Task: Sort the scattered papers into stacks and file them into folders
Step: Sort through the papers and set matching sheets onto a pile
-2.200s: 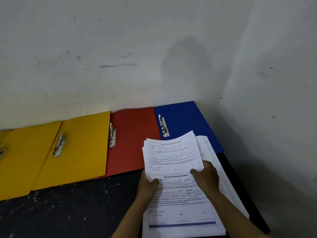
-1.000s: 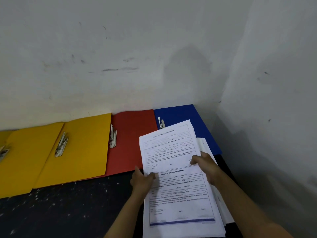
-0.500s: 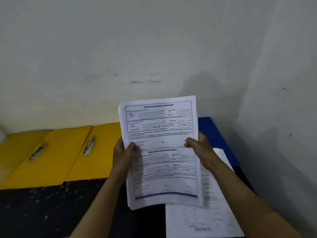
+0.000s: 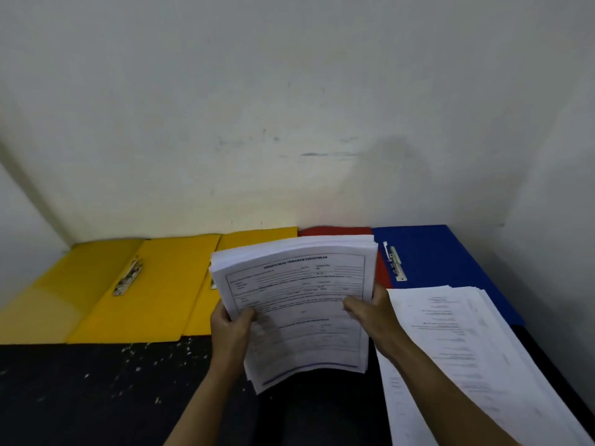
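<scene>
Lifted clear of the loose pile (image 4: 463, 349) at right: bundle of forms (image 4: 299, 304), now tilted above the bench (image 4: 96, 391); gripped at its side edges by fingers of left hand (image 4: 230, 326) and right hand (image 4: 373, 312); probably bound for the open yellow folder (image 4: 148, 291), red folder (image 4: 335, 231) or blue folder (image 4: 447, 262) at far edge.

Bare dark table (image 4: 96, 397) lies open at front left; folders (image 4: 154, 291) line the wall, papers (image 4: 467, 349) cover the right side.

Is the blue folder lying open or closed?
Open: the blue folder lies flat with its metal fastener exposed; a loose paper pile covers its near part.
</scene>
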